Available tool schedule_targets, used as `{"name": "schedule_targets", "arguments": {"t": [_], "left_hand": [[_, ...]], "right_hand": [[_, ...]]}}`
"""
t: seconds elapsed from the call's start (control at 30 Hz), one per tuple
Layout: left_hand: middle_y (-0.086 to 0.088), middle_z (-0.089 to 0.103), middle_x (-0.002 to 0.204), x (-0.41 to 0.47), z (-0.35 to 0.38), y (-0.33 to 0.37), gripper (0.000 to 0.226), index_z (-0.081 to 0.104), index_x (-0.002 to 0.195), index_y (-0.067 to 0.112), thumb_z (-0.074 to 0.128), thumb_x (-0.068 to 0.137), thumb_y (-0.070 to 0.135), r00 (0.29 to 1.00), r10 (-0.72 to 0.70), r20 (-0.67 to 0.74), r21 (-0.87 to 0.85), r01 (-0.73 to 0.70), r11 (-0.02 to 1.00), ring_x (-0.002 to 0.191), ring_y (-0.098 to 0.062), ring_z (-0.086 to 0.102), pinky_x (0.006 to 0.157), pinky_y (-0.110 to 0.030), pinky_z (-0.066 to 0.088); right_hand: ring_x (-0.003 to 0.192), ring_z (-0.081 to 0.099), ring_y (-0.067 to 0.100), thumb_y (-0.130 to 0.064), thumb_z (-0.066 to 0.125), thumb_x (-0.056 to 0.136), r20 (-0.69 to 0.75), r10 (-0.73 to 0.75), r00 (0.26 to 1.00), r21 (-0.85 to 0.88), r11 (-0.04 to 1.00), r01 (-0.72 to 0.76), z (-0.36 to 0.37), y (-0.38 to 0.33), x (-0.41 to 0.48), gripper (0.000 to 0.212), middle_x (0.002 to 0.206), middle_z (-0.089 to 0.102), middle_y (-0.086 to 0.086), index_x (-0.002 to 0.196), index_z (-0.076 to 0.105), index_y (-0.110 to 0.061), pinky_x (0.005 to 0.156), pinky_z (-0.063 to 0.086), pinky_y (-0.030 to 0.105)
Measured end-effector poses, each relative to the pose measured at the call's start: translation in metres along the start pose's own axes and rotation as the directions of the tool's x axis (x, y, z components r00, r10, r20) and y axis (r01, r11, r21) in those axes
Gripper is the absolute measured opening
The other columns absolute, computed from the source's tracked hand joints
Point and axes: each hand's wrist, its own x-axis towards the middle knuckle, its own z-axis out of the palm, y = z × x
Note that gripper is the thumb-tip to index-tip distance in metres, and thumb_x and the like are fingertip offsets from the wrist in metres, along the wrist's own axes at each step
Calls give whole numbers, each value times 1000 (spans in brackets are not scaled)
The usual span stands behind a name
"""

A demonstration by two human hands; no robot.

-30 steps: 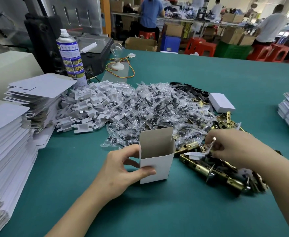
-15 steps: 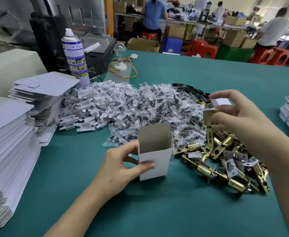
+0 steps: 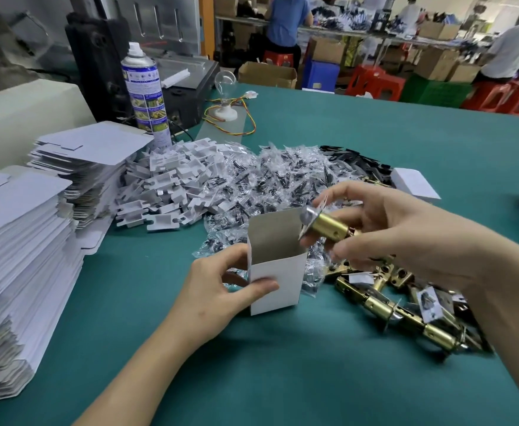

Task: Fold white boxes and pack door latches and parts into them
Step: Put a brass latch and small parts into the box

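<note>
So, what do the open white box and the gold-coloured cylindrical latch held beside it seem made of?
The open white box looks like thin paperboard: matte white outside, grey-brown inside, sharp folds. The gold-coloured cylindrical latch looks like metal, shiny brass-like finish with reflections; plated or solid, unclear.

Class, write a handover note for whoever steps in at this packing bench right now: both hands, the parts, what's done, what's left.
Left hand holds the open white box upright on the table.
Right hand holds a brass latch at the box's mouth, not yet inside.
Done: box folded up.
Left: drop the latch in, add parts from the parts bags behind, close the box.
</note>
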Motion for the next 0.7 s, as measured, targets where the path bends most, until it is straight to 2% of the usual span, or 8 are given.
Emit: {"name": "schedule_targets", "arguments": {"t": [0.1, 0.17, 0.2, 0.27, 0.3, 0.37, 0.53, 0.7], "left_hand": [[12, 77, 110, 0, -1, 1, 37, 75, 115, 32, 79, 81, 46, 1000, 10, 11, 7, -10, 1000, 101, -16, 72, 83, -23, 57], [11, 77, 109, 0, -1, 2, 36, 76, 115, 31, 80, 82, 44, 1000, 15, 20, 18, -16, 1000, 100, -17, 72, 83, -23, 57], [12, 77, 110, 1, -2, 2, 37, 76, 115, 31, 80, 81, 44, 1000, 14, 23, 20, -14, 1000, 100, -16, 72, 83, -22, 57], [14, 77, 110, 1, -3, 2, 38, 75, 117, 32, 82, 80, 42, 1000, 4, 25, 18, -5, 1000, 100, -14, 72, 81, -19, 57], [15, 77, 110, 1, -3, 2, 38, 75, 117, 32, 82, 81, 40, 1000, 0, 24, 19, 0, 1000, 100, -13, 72, 81, -19, 56], [16, 77, 110, 2, -4, 0, 38, 75, 118, 31, 82, 81, 38, 1000, 0, 20, 20, 0, 1000, 101, -13, 72, 81, -18, 56], [17, 77, 109, 2, -6, 0, 41, 75, 115, 31, 78, 79, 50, 1000, 3, 7, 20, -3, 1000, 102, -13, 71, 81, -18, 56], [14, 77, 106, 2, -5, 1, 35, 76, 111, 28, 78, 82, 48, 1000, 13, 19, 25, -14, 1000, 101, -14, 71, 79, -15, 54]], "right_hand": [[76, 68, 22, -3, 75, 92, -23, -27, 999, -329, 944, 18, 10, -21, 7, 33, 104, 78, 11, 119, 62, -17, 60, 55, 27], [65, 69, 13, -13, 76, 91, -59, -83, 995, -611, 791, 30, 15, -32, 16, 27, 92, 78, -2, 114, 70, -28, 60, 56, 26], [61, 68, 6, -18, 78, 90, -66, -113, 991, -714, 699, 32, 17, -36, 21, 26, 87, 76, -10, 112, 72, -32, 57, 53, 19], [67, 64, -9, -25, 81, 88, -61, -174, 983, -848, 529, 41, 21, -40, 28, 26, 77, 70, -21, 109, 74, -37, 59, 44, 5], [73, 60, -18, -26, 82, 86, -59, -204, 977, -888, 458, 42, 24, -42, 31, 25, 74, 66, -25, 107, 75, -38, 62, 40, -1], [79, 54, -27, -27, 86, 82, -60, -238, 970, -921, 388, 38, 28, -44, 35, 23, 77, 63, -31, 101, 75, -37, 64, 35, -6], [83, 63, -5, -32, 86, 81, -52, -192, 980, -967, 253, -2, 29, -51, 42, 21, 85, 69, -24, 98, 73, -36, 77, 52, 21], [92, 55, 9, -26, 74, 93, 13, -122, 992, -995, 96, 25, 42, -53, 50, 24, 100, 66, -18, 114, 69, -36, 81, 45, 29]]}}
